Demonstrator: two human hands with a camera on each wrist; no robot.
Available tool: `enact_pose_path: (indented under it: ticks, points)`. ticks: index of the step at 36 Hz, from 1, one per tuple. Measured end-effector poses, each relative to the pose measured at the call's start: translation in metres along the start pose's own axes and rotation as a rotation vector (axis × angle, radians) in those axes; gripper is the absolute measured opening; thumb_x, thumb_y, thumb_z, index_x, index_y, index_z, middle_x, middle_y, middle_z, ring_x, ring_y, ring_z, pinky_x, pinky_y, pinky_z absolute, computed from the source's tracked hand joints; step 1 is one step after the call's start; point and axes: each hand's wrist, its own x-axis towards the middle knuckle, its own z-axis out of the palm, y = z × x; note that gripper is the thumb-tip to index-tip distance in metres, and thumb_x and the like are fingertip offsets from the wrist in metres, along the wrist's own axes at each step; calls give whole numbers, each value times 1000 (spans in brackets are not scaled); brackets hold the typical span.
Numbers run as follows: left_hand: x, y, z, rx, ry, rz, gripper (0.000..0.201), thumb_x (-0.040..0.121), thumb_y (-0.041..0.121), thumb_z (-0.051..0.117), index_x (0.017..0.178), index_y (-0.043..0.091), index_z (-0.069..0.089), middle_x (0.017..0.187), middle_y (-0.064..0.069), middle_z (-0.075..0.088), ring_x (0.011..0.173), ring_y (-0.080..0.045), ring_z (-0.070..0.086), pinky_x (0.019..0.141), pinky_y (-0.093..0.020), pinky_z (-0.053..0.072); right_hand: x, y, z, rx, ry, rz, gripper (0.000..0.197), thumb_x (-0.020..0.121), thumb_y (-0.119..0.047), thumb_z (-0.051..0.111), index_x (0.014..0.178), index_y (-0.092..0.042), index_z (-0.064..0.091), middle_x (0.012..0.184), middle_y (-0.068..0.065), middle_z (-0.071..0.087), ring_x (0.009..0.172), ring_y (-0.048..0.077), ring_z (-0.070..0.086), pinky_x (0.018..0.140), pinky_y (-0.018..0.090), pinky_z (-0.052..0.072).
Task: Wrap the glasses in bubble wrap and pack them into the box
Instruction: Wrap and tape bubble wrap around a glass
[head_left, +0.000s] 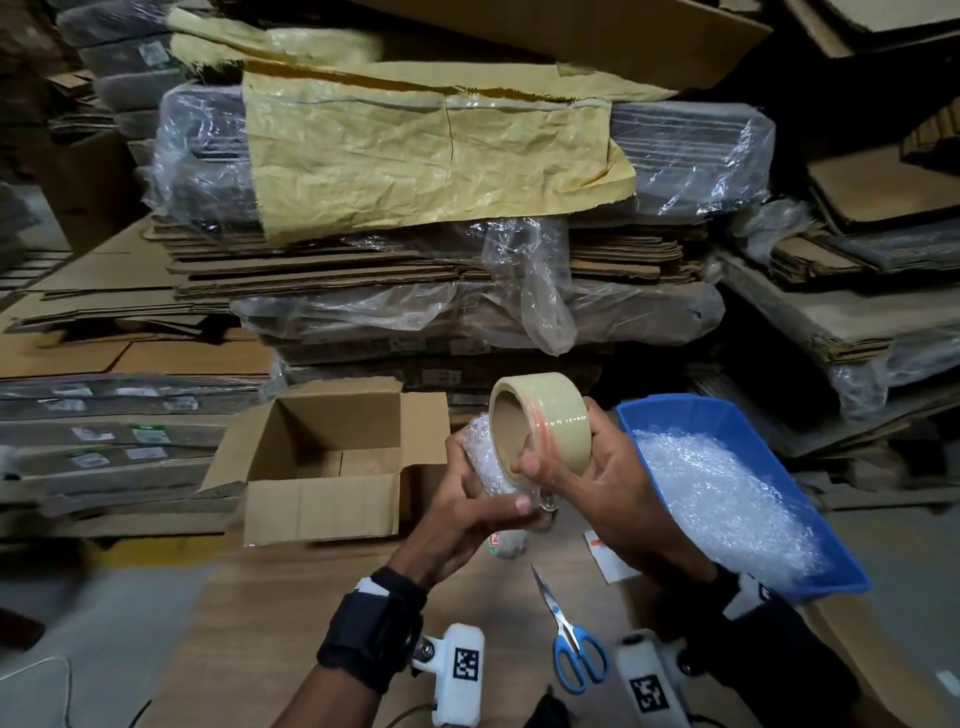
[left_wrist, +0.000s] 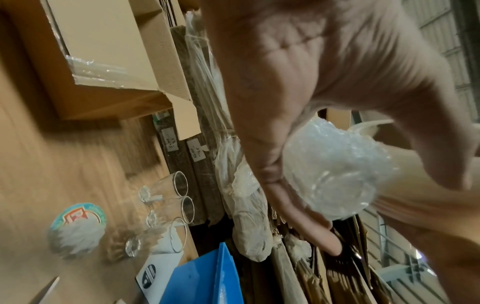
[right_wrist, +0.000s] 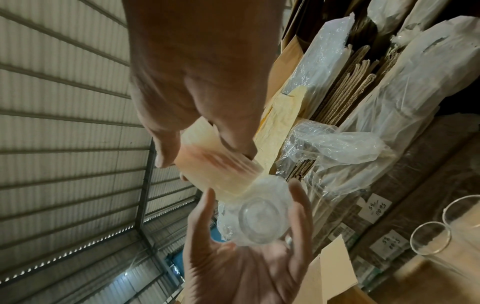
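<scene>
Bubble wrap (head_left: 722, 499) is being kept in the blue tray (head_left: 675, 415) at right, beside the open box (head_left: 322, 467); a wrapped glass (head_left: 485, 460) is being gripped by the left hand (head_left: 483, 499), its long axis tilted up-left, while the tape roll (head_left: 543, 421), clasped in the right hand (head_left: 613, 467), is being pressed against it.
</scene>
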Motion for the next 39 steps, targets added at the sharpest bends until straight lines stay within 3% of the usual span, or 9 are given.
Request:
enact_pose_path:
  ticks: [5,8,11,16,23,27,34,37,39]
  points:
    - [-3,3,4,-78,24,-19,93,73,-17,67,144,32,31,133,-22,63,119,-46,64,84,-51,60,-2,2,1,20,-28,12,47,79,-27,85,120,-26,62,100,14,71,93,30,72,76,38,59]
    - [-3,1,7,-31,79,-27,91,72,-16,69,142,31,35,129,-20,66,115,-45,66,76,-46,62,-1,-1,1,38,-7,11,49,81,-22,84,125,-20,62,100,17,72,93,32,73,80,41,60]
    - [0,-2,10,16,101,-54,87,76,-17,72,142,28,37,128,-18,67,116,-46,66,74,-47,63,-2,-5,1,66,-4,7,47,83,-15,78,126,-12,60,94,13,73,88,24,73,75,33,59]
    - [-2,-2,10,63,92,-34,82,79,-20,65,138,27,35,114,1,75,113,-49,67,79,-56,61,-1,-12,-2,88,-27,11,43,86,-17,75,125,-8,59,90,14,72,84,23,70,73,34,58]
    - [-10,-7,4,260,24,-90,91,80,-24,69,146,23,27,132,-22,63,111,-46,68,77,-48,63,11,-36,-10,148,-32,-89,66,79,-48,83,126,-12,56,96,7,75,94,23,72,85,37,57]
    - [-12,-13,10,300,-49,-92,98,78,-24,71,151,21,22,137,-24,58,114,-42,68,83,-44,61,24,-48,-16,175,-57,-124,60,82,-34,83,128,-9,53,104,9,75,99,26,73,86,35,58]
    - [-7,-3,15,397,-120,-5,108,78,-22,69,150,42,21,144,-19,50,114,-47,65,90,-58,57,39,-46,-25,46,-178,-140,67,87,9,66,145,-3,36,125,15,68,116,36,68,93,41,57]
    - [-6,0,15,430,-135,-7,117,79,-21,69,154,49,13,149,-20,44,118,-47,64,93,-59,55,43,-45,-26,16,-211,-116,71,87,14,63,148,-3,31,130,15,66,118,37,67,93,39,58]
    - [-7,1,15,428,-139,-28,114,79,-18,70,156,41,9,150,-20,46,121,-45,63,96,-56,55,46,-42,-27,-2,-223,-103,71,87,14,63,147,-2,30,131,17,65,118,37,67,94,39,57]
